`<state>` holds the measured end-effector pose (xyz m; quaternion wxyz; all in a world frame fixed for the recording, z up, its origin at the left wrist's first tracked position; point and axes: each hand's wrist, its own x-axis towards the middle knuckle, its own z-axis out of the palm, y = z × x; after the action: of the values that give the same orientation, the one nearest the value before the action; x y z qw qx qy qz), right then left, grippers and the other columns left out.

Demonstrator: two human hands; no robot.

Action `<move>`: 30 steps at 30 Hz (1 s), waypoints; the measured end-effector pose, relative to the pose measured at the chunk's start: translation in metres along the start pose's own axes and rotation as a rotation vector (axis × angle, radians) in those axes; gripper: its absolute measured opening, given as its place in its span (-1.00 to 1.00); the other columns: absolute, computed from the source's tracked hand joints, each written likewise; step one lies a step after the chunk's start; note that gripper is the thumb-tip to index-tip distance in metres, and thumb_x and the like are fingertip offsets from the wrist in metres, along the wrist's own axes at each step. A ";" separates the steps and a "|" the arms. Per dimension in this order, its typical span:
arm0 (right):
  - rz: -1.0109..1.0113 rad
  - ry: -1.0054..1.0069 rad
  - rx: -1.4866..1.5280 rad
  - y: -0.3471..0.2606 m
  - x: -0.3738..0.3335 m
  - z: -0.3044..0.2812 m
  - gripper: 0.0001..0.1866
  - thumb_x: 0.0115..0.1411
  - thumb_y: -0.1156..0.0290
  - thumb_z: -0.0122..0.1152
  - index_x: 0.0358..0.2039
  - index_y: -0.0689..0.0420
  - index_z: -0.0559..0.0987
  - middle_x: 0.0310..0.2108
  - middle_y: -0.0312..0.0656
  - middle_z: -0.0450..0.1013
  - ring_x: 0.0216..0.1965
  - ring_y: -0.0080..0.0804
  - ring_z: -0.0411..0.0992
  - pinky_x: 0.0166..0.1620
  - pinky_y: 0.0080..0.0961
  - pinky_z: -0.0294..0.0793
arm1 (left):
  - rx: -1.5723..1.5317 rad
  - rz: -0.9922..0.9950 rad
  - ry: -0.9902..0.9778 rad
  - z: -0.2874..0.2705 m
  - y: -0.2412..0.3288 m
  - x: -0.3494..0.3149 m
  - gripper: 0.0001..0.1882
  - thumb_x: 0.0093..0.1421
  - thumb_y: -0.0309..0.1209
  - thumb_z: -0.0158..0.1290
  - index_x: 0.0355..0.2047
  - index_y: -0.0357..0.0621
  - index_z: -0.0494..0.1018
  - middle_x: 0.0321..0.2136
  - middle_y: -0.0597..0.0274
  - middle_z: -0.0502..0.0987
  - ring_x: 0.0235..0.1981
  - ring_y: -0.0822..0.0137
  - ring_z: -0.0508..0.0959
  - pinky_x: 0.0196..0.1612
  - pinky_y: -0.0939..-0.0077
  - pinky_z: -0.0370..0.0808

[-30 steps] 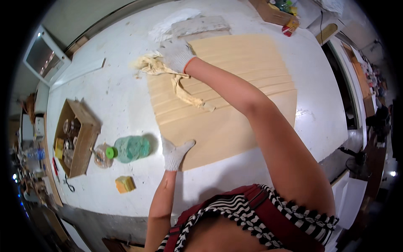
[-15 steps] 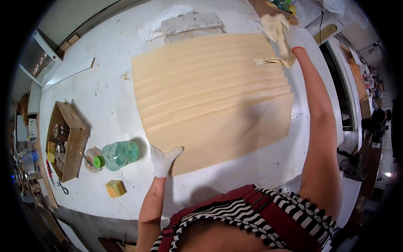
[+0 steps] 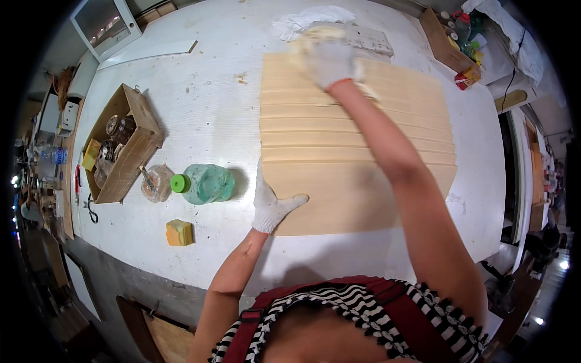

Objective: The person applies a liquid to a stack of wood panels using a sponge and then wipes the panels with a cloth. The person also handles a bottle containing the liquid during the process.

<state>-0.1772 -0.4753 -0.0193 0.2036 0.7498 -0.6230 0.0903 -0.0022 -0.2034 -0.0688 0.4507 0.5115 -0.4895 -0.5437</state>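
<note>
A beige panel with raised horizontal ridges point(image 3: 363, 196) lies flat on the white table. My left hand point(image 3: 272, 209), in a white knit glove, rests at its lower left corner. The thumb stretches over the panel's face and the fingers lie straight along its left edge. Near the panel's far left part, my gloved right hand point(image 3: 334, 63) presses on a crumpled cream cloth point(image 3: 307, 55). The hand is closed on the cloth, though motion blurs the fingers. My right forearm crosses above the panel and covers part of the ridges.
Left of the panel are a green bottle point(image 3: 210, 184), a clear jar with a brush point(image 3: 157, 183), a yellow sponge point(image 3: 180, 232) and a box of jars point(image 3: 152, 130). Behind the panel stand a grey block point(image 3: 372, 41) and a white cloth point(image 3: 315, 19). A carton of bottles point(image 3: 440, 43) sits far right.
My right hand has swept the cloth from the panel's far right corner to its far left part. My left hand stays at the lower left corner. The whole view has shifted.
</note>
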 end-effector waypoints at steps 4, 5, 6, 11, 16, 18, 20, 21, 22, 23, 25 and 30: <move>-0.265 -0.206 0.323 -0.104 0.043 -0.018 -0.63 0.20 0.07 -0.10 -0.30 -0.02 0.63 -0.36 -0.14 0.56 -0.27 -0.19 0.52 -0.26 -0.22 0.46 | 0.030 0.005 0.000 0.002 -0.006 -0.001 0.03 -0.25 -0.49 0.41 0.21 -0.23 0.04 0.00 0.10 0.36 0.01 0.25 0.41 0.09 0.39 0.40; -0.313 -0.382 0.357 -0.120 0.040 -0.041 -0.64 0.18 0.09 -0.07 -0.25 0.00 0.61 -0.38 -0.06 0.54 -0.29 -0.14 0.51 -0.19 -0.29 0.48 | 0.079 0.019 0.022 0.000 -0.009 -0.001 0.01 -0.24 -0.50 0.40 0.20 -0.24 0.06 0.00 0.09 0.37 0.01 0.25 0.42 0.08 0.38 0.41; -0.288 -0.379 0.353 -0.122 0.034 -0.046 -0.64 0.18 0.09 -0.07 -0.25 0.00 0.61 -0.38 -0.06 0.54 -0.29 -0.14 0.51 -0.19 -0.29 0.48 | 0.126 0.039 0.031 0.000 -0.009 0.000 -0.01 -0.24 -0.51 0.40 0.19 -0.24 0.08 0.00 0.08 0.38 0.00 0.25 0.42 0.06 0.37 0.42; -0.132 0.299 0.940 -0.054 -0.005 -0.031 -0.66 0.11 0.25 0.08 -0.10 0.03 0.54 -0.18 -0.09 0.47 -0.05 -0.21 0.41 -0.02 -0.31 0.39 | -0.033 -0.157 -0.001 0.003 -0.011 -0.003 -0.11 -0.24 -0.46 0.41 0.10 -0.30 0.17 -0.09 0.03 0.44 -0.09 0.24 0.47 -0.01 0.36 0.45; -0.150 0.078 0.127 0.114 -0.058 0.003 -0.60 0.07 0.33 0.07 -0.03 -0.03 0.53 -0.10 -0.18 0.45 -0.07 -0.13 0.37 -0.03 -0.24 0.37 | 0.275 -0.067 0.067 -0.004 -0.025 -0.005 -0.17 -0.24 -0.42 0.42 0.03 -0.34 0.22 -0.14 0.02 0.46 -0.14 0.23 0.48 -0.05 0.40 0.46; 0.056 0.129 0.192 0.250 -0.099 0.063 -0.72 0.19 0.36 -0.05 -0.15 0.05 0.58 -0.21 -0.06 0.50 -0.20 -0.13 0.44 -0.09 -0.28 0.42 | 0.198 -0.081 0.052 0.009 -0.015 0.000 -0.18 -0.24 -0.42 0.41 0.02 -0.34 0.23 -0.14 0.03 0.46 -0.14 0.24 0.48 -0.06 0.41 0.46; 0.253 -0.007 0.086 0.352 -0.131 0.042 -0.71 0.24 0.30 -0.05 -0.17 0.12 0.58 -0.23 -0.04 0.52 -0.21 -0.12 0.46 -0.08 -0.30 0.42 | 0.145 -0.098 0.062 0.003 -0.022 -0.003 -0.18 -0.24 -0.42 0.41 0.02 -0.34 0.23 -0.14 0.03 0.46 -0.14 0.24 0.48 -0.06 0.41 0.46; 0.488 0.030 0.146 0.415 -0.155 0.038 -0.71 0.22 0.28 -0.02 -0.17 0.13 0.59 -0.19 -0.04 0.53 -0.18 -0.16 0.47 -0.07 -0.32 0.44 | 0.079 -0.104 0.052 0.006 -0.024 -0.002 -0.18 -0.25 -0.42 0.40 0.02 -0.34 0.23 -0.14 0.03 0.46 -0.14 0.24 0.48 -0.06 0.42 0.46; 0.439 -0.332 -0.254 0.431 -0.158 0.020 -0.67 0.17 0.28 0.04 -0.12 0.15 0.57 -0.13 -0.03 0.51 -0.12 -0.16 0.46 -0.02 -0.34 0.43 | 0.089 -0.114 0.074 0.001 -0.025 -0.004 -0.18 -0.25 -0.42 0.40 0.02 -0.34 0.23 -0.14 0.03 0.46 -0.14 0.24 0.48 -0.06 0.42 0.46; 0.498 -0.371 -0.246 0.423 -0.155 -0.009 -0.65 0.16 0.27 0.06 -0.10 0.16 0.55 -0.12 -0.02 0.50 -0.11 -0.14 0.46 -0.02 -0.33 0.43 | 0.149 -0.110 0.094 -0.003 -0.021 -0.007 -0.19 -0.25 -0.43 0.40 0.02 -0.33 0.23 -0.14 0.04 0.46 -0.14 0.25 0.48 -0.07 0.41 0.46; 0.568 -0.402 -0.261 0.410 -0.152 -0.071 -0.62 0.14 0.26 0.07 -0.08 0.17 0.54 -0.11 -0.02 0.49 -0.10 -0.12 0.45 -0.01 -0.32 0.42 | 0.191 -0.095 0.095 0.003 -0.016 -0.004 -0.19 -0.25 -0.43 0.40 0.01 -0.33 0.24 -0.14 0.04 0.46 -0.15 0.25 0.48 -0.07 0.41 0.46; 0.007 0.008 0.594 0.266 -0.127 -0.060 -0.55 0.18 0.32 0.08 0.10 0.14 0.43 -0.01 -0.08 0.45 -0.07 -0.25 0.43 -0.01 -0.40 0.46 | 0.230 -0.113 0.112 0.002 -0.025 -0.003 -0.20 -0.26 -0.47 0.39 0.01 -0.34 0.25 -0.15 0.06 0.47 -0.18 0.27 0.49 -0.08 0.41 0.47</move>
<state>-0.4545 -0.3735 0.0359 -0.0225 0.7740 -0.5712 0.2723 -0.0034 -0.1979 -0.0935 0.3841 0.6161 -0.4932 -0.4792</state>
